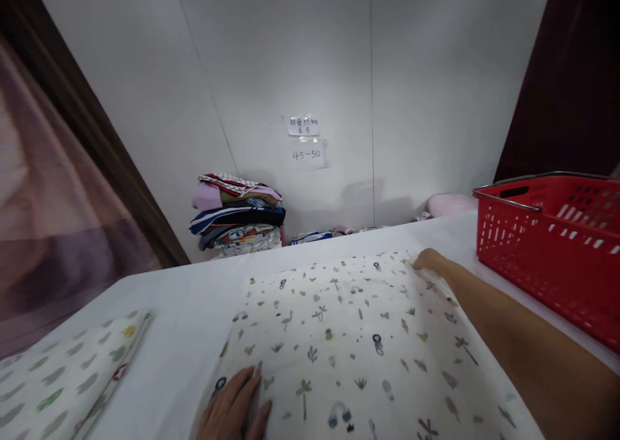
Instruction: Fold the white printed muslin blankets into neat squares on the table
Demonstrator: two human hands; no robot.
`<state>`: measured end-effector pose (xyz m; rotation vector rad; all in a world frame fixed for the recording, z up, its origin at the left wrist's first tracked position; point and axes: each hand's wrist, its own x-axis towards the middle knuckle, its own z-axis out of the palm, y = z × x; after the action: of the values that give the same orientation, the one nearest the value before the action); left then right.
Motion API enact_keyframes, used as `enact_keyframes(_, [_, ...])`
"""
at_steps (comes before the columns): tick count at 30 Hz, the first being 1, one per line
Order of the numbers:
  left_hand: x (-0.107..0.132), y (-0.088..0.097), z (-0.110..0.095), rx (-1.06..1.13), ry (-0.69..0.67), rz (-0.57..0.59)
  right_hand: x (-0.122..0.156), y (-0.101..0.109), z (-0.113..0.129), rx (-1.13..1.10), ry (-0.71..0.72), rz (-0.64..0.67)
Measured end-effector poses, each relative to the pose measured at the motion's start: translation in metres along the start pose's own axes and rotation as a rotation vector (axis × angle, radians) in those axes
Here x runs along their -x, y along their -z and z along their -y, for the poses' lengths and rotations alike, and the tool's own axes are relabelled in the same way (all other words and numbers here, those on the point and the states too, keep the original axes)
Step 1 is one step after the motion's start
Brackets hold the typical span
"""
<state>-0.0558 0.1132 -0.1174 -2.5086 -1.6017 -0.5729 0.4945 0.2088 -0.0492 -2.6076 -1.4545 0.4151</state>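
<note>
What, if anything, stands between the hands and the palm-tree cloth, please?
Nothing visible: the left hand rests on the palm-tree cloth, and the right hand is at its far right corner. The red basket stands apart, to the right.

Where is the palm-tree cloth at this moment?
In the head view, the palm-tree cloth lies at lower centre on the table, under the left hand and left of the red basket.
</note>
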Motion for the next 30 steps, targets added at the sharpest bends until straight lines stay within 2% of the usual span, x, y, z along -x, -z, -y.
enact_keyframes(4, [-0.006,0.014,-0.007,0.108,0.079,0.073,0.019,0.005,0.008,-0.014,0.084,-0.087])
enact_keyframes(7, [-0.024,0.035,-0.034,0.281,0.146,0.082,0.044,0.014,0.021,-0.027,0.199,-0.147])
enact_keyframes(9, [-0.044,0.05,-0.07,0.485,0.208,0.079,0.067,0.021,0.033,-0.035,0.288,-0.167])
enact_keyframes(10, [-0.055,0.056,-0.093,0.635,0.226,0.124,0.079,0.024,0.04,-0.044,0.338,-0.172])
enact_keyframes(12, [-0.081,0.061,-0.142,0.972,0.287,0.296,0.103,0.027,0.056,-0.072,0.441,-0.184])
enact_keyframes(14, [-0.106,0.055,-0.186,1.31,0.385,0.364,0.127,0.021,0.071,-0.102,0.531,-0.178])
enact_keyframes(17, [-0.131,0.028,-0.226,1.857,0.544,0.282,0.16,-0.004,0.089,-0.118,0.591,-0.138])
enact_keyframes(20, [-0.135,-0.004,-0.234,2.163,0.754,0.136,0.183,-0.037,0.094,-0.096,0.626,-0.14])
enact_keyframes(23, [-0.128,-0.025,-0.226,2.238,0.869,0.091,0.191,-0.057,0.091,-0.113,0.665,-0.086])
enact_keyframes(26, [-0.125,-0.03,-0.221,2.261,0.849,0.095,0.184,-0.057,0.092,-0.196,0.683,-0.042])
enact_keyframes(30, [-0.128,-0.027,-0.223,2.244,0.855,0.121,0.175,-0.046,0.102,-0.299,0.666,-0.112])
